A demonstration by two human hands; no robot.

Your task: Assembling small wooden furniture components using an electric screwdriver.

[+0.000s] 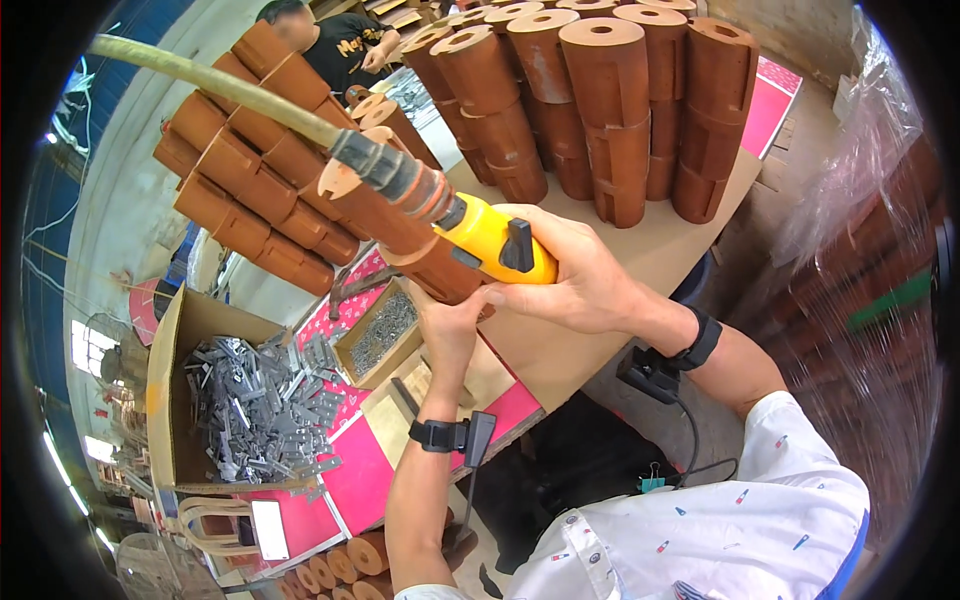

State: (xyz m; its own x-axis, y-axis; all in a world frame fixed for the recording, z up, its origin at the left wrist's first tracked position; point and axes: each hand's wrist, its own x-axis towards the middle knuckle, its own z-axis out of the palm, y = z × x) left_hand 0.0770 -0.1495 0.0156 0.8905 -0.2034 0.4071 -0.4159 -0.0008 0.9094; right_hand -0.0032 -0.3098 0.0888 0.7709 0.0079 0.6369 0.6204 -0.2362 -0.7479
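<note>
My right hand (575, 275) is wrapped round a yellow power tool (490, 235) with a black switch; a hose (220, 82) runs from its ribbed grey end to the upper left. Below the tool stands a reddish-brown wooden cylinder (440, 272), part of a stack, partly covered by the tool. My left hand (447, 335) grips the lower part of this cylinder, thumb pointing toward my right hand. Where the tool's working end meets the wood is hidden. Beside my left hand sits a shallow box (385, 335) of small screws.
A cardboard box (165, 400) of metal hinge-like pieces (265, 405) lies left. Tall stacks of hollow brown cylinders (605, 120) stand at the back; more (250, 190) rise at left. A person (345, 50) in black works beyond. Plastic-wrapped goods (860, 270) stand right; a white phone-like slab (268, 530) lies nearby.
</note>
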